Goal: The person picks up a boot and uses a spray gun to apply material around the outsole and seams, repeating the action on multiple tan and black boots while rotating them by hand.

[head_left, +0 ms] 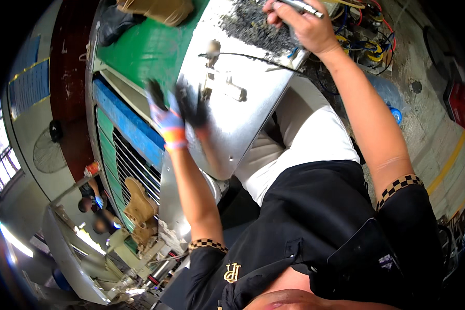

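My left hand (173, 116) wears a blue, orange and black work glove. It is blurred, its fingers are spread, and it hovers empty over the edge of a shiny bare metal panel (248, 119). My right hand (302, 26) is bare and reaches to the top of the view, closed around a slim silvery metal tool (305, 6). It sits over a patch of dark gritty debris (253, 26) on the panel. A thin black cable (253, 57) runs across the panel between the two hands.
The panel belongs to a green and blue vehicle body (139, 51) with a slatted grille (132, 165). A brown glove (139, 206) hangs on the grille. A tangle of coloured wires (364, 36) lies at top right. Another person (95, 206) works at lower left. Yellow floor line (449, 163) at right.
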Demonstrator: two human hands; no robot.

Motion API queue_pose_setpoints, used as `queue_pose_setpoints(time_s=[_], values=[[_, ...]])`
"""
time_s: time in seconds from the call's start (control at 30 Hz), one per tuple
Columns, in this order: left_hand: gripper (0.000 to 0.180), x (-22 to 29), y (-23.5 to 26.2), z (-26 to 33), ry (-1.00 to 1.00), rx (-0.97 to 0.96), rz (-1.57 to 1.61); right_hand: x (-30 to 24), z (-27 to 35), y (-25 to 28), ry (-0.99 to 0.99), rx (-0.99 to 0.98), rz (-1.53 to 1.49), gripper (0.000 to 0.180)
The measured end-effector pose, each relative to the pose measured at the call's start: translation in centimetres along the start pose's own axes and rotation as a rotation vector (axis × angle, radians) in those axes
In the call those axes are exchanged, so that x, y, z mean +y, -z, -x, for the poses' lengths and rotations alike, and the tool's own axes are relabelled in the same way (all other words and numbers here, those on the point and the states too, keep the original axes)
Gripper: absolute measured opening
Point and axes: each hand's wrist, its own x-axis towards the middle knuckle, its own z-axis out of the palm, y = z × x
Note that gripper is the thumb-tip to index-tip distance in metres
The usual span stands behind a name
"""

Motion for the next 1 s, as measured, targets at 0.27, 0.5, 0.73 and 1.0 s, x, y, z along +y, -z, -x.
queue_pose_setpoints(time_s=[0.27,0.5,0.73,1.0], values=[[0.058,2.8,9.6,25.1,0.148,-0.133,-0.417,-1.1,0.0,-0.9,-0.379,0.088,-0.381,0.028],[0.067,-10.2,23.9,34.8,0.722,0.41,-0.521,3.0,-0.8,1.5,-0.352,-0.103,-0.31,0.038],[0.096,-26.7,49.0,31.3,0.616,0.869,-1.298,1.9,-1.5,1.3,-0.417,0.034,-0.246,0.041],[0.09,-35.8,60.3,24.3,1.019,0.429,-1.238,1.7,-1.7,1.7,-0.468,0.138,-0.213,0.026]])
